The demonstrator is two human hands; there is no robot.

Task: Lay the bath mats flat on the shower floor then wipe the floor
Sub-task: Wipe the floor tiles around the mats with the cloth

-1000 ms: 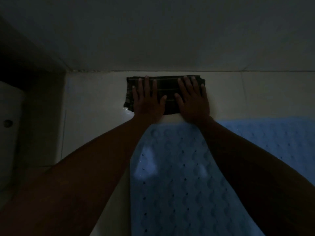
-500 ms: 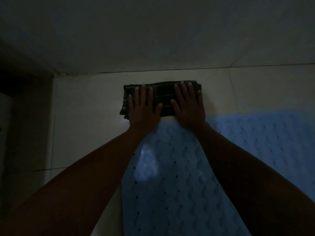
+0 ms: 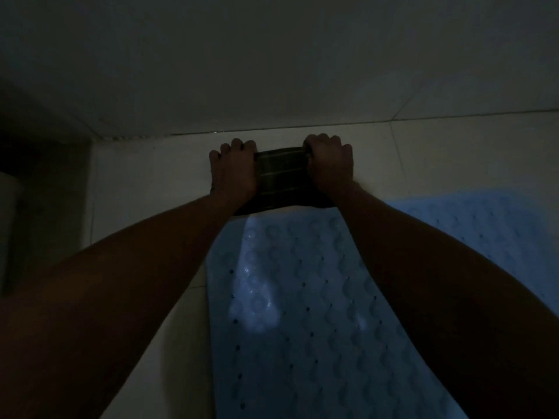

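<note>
A dark striped cloth (image 3: 281, 179) lies on the pale tiled shower floor (image 3: 145, 182), close to the wall joint. My left hand (image 3: 234, 170) grips its left end with curled fingers. My right hand (image 3: 329, 164) grips its right end the same way. A light blue bath mat (image 3: 296, 313) with small holes and a wavy pattern lies flat under my forearms, its far edge touching the cloth. A second blue mat (image 3: 478, 234) lies flat to the right, partly hidden by my right arm.
The wall (image 3: 272, 71) rises just beyond the cloth. A dark recess and a pale object (image 3: 9, 231) stand at the left edge. Bare tile shows to the left of the mat and right of the cloth. The scene is very dim.
Both hands were flat on the cloth with straight fingers; now their fingers are curled over its far edge. The cloth looks narrower, bunched between the hands.
</note>
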